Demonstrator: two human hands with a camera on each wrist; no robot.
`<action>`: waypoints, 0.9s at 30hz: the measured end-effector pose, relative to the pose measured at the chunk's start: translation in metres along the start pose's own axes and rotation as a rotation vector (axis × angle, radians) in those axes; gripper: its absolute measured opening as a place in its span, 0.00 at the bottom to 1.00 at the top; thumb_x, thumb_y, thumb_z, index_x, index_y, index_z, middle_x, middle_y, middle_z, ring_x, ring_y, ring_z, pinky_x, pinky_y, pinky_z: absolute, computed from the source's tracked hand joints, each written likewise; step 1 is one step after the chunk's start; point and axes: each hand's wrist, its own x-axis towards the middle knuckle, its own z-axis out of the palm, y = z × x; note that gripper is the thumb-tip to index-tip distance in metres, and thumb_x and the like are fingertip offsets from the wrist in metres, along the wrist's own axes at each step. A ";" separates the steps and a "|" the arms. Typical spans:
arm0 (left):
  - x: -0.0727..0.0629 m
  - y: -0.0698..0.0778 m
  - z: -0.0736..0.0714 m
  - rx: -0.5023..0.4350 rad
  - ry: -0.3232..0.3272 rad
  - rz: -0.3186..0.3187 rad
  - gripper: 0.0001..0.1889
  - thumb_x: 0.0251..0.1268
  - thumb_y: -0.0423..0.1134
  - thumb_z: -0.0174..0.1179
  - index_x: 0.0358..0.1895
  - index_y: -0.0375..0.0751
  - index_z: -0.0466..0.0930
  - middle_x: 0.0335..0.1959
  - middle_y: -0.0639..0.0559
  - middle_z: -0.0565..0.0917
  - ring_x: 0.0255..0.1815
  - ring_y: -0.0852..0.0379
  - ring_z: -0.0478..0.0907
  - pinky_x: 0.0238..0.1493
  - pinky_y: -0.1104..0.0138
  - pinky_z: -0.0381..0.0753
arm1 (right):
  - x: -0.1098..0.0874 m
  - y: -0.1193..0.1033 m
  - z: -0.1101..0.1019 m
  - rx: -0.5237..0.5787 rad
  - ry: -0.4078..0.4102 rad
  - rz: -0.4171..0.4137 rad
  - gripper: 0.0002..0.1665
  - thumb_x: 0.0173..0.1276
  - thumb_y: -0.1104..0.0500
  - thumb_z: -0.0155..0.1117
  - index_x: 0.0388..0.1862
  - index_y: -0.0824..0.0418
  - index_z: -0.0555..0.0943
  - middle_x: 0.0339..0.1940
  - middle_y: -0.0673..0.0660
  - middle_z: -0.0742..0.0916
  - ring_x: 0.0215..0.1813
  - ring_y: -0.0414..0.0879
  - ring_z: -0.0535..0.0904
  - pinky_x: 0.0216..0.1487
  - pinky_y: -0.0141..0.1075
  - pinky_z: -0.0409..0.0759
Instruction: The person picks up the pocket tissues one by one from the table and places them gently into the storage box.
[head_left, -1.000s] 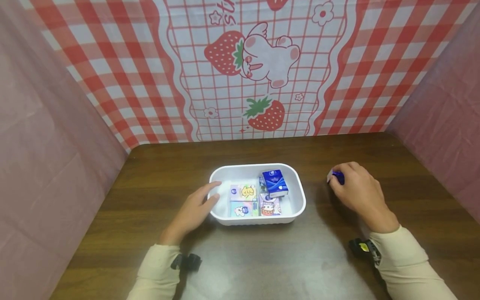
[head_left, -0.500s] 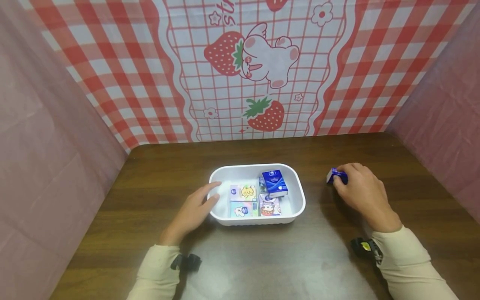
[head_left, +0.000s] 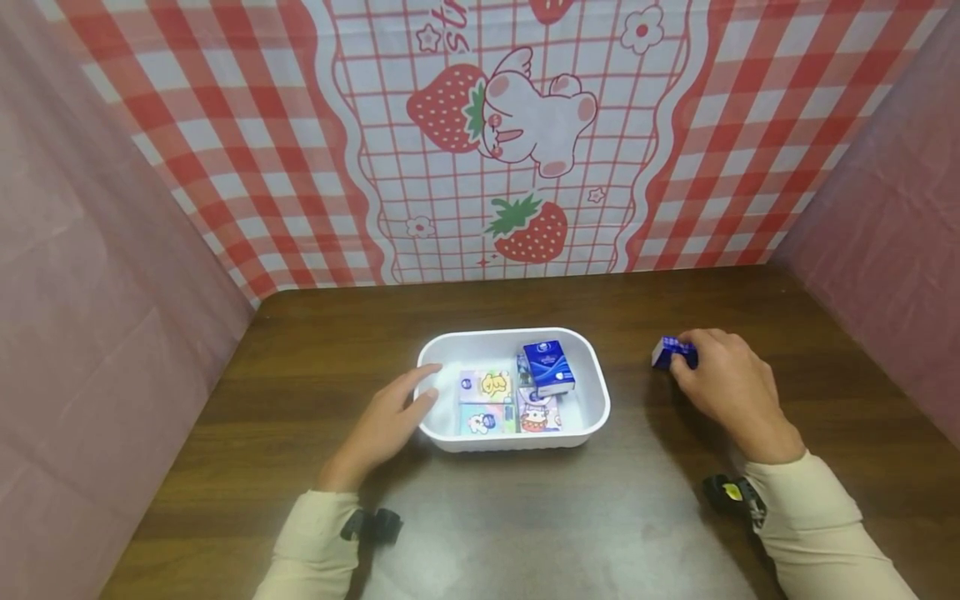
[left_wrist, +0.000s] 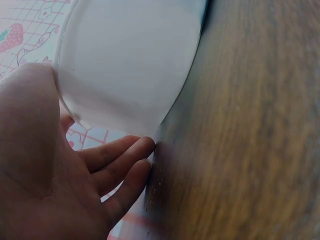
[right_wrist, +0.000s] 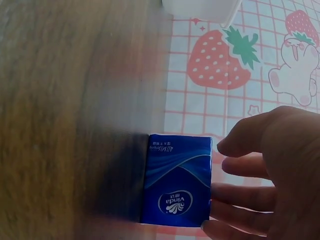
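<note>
My right hand [head_left: 723, 379] is at a blue tissue pack [right_wrist: 177, 180] marked Vinda, which stands on the table right of the tray. In the right wrist view the fingers are loosely bent at the pack's upper edge, with a small gap at the top digit. My left hand [head_left: 390, 417] rests at the left end of a white tray [head_left: 517, 442], fingers extended to its rim and wall. Inside the tray, another blue tissue pack [head_left: 550, 367] lies over several cartoon-printed packs, including a yellow-figure pack [head_left: 487, 385] and a strawberry-print pack [head_left: 538, 417].
The brown wooden table [head_left: 315, 342] ends at a red-and-white checked cloth [head_left: 277, 167] behind the tray. Pink curtains [head_left: 97, 250] hang on both sides. A bare strip of tabletop lies between the tray and the standing pack.
The blue pack by my right hand has gone from slightly tilted to steady, and more of it shows. My right hand has drawn slightly to the right. The left hand and tray stay put.
</note>
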 end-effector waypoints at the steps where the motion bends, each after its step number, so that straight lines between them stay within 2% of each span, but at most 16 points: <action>1: 0.000 0.000 0.000 0.000 0.000 -0.001 0.24 0.78 0.52 0.51 0.73 0.57 0.69 0.72 0.49 0.70 0.73 0.47 0.65 0.71 0.42 0.61 | 0.000 0.000 0.000 -0.001 -0.003 0.002 0.17 0.63 0.58 0.67 0.48 0.66 0.83 0.48 0.69 0.85 0.47 0.68 0.79 0.36 0.67 0.76; 7: 0.000 -0.001 0.000 0.003 0.001 0.011 0.24 0.78 0.52 0.52 0.73 0.57 0.69 0.72 0.50 0.70 0.74 0.47 0.65 0.71 0.43 0.61 | -0.001 0.000 0.000 -0.013 -0.038 0.014 0.18 0.61 0.59 0.69 0.49 0.66 0.83 0.50 0.70 0.83 0.49 0.69 0.77 0.37 0.68 0.76; 12: 0.001 -0.002 0.000 0.002 0.005 0.012 0.24 0.78 0.51 0.52 0.73 0.57 0.69 0.72 0.49 0.71 0.73 0.47 0.65 0.71 0.42 0.61 | -0.002 0.000 0.001 -0.021 -0.030 0.002 0.19 0.60 0.60 0.72 0.48 0.66 0.83 0.51 0.72 0.82 0.50 0.69 0.76 0.38 0.68 0.76; 19: 0.001 -0.003 0.001 0.000 0.006 0.007 0.24 0.78 0.52 0.51 0.73 0.58 0.69 0.72 0.49 0.70 0.73 0.47 0.65 0.71 0.42 0.61 | -0.002 0.001 0.001 -0.033 -0.052 0.016 0.20 0.61 0.59 0.71 0.50 0.65 0.83 0.53 0.71 0.82 0.51 0.69 0.74 0.38 0.69 0.75; 27: 0.002 -0.004 0.001 0.005 0.007 0.016 0.24 0.77 0.52 0.52 0.73 0.57 0.69 0.72 0.49 0.71 0.73 0.47 0.66 0.71 0.43 0.62 | -0.002 0.002 0.000 -0.031 -0.061 0.026 0.19 0.62 0.59 0.71 0.51 0.65 0.82 0.49 0.68 0.85 0.48 0.65 0.73 0.35 0.67 0.76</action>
